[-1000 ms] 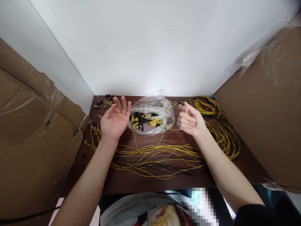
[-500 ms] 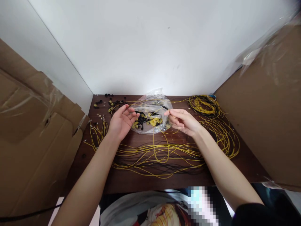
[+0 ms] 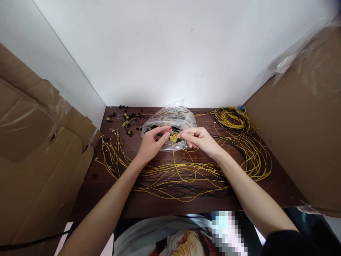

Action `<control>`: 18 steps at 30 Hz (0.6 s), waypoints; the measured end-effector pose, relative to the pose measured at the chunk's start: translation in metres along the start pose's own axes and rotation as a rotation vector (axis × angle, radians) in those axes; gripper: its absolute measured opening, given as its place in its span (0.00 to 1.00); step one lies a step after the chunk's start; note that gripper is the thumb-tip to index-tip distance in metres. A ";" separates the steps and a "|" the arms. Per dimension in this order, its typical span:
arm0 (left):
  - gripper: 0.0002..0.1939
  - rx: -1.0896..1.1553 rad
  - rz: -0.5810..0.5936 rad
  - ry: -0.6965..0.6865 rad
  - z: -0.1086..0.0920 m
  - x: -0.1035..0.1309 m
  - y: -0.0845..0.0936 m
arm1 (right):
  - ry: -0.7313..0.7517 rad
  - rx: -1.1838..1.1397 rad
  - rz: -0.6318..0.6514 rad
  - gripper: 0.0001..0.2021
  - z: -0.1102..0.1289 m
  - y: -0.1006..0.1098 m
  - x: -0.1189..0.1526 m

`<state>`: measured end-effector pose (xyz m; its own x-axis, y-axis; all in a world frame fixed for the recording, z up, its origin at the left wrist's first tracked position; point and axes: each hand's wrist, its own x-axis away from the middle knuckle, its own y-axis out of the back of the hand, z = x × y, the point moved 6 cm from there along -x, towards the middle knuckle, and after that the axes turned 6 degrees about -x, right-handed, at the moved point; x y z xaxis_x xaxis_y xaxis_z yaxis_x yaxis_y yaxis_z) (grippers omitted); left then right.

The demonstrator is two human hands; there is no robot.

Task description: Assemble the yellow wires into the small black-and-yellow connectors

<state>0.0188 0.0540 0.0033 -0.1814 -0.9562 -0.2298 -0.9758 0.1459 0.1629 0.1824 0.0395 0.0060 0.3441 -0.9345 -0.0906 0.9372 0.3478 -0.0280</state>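
Both my hands are over a clear plastic bag [image 3: 190, 119] of small black and yellow connector pieces [image 3: 174, 138] in the middle of the table. My right hand [image 3: 201, 140] is closed in a pinch at the bag's right side, on what looks like a thin yellow wire [image 3: 183, 180]. That wire hangs in a loop below the hands; its pinched end is too small to make out. My left hand [image 3: 151, 144] faces it from the left, thumb and fingers apart, with nothing visible between them. A small gap separates the fingertips of the two hands.
Long yellow and black wires [image 3: 176, 167] stretch across the brown table [image 3: 160, 209], ending in white tips [image 3: 113, 131] at left. A coiled wire bundle [image 3: 231, 119] lies back right. Loose black parts [image 3: 125, 121] lie back left. Cardboard [image 3: 39, 149] flanks the left, more cardboard [image 3: 301, 117] the right.
My left hand has moved right and turned, its fingers now pointing toward the right hand. My right hand has shifted slightly left and down, still pinching. The hanging wire loop has widened.
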 end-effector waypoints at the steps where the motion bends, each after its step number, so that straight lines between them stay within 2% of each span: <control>1: 0.10 -0.034 0.029 -0.014 -0.001 0.001 -0.002 | 0.010 0.000 -0.004 0.11 0.001 -0.001 0.000; 5: 0.10 -0.157 0.102 -0.056 -0.004 0.002 -0.005 | 0.054 0.105 -0.067 0.13 0.005 0.002 0.000; 12: 0.13 -0.153 0.073 -0.007 0.000 0.001 -0.002 | 0.190 0.387 -0.209 0.16 0.012 0.007 0.006; 18: 0.14 -0.187 0.065 0.025 -0.002 0.002 -0.003 | 0.218 0.337 -0.285 0.16 0.016 0.013 0.006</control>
<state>0.0217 0.0510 0.0042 -0.2381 -0.9526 -0.1894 -0.9219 0.1603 0.3527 0.1975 0.0367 0.0210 0.0848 -0.9391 -0.3330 0.9712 0.0032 0.2383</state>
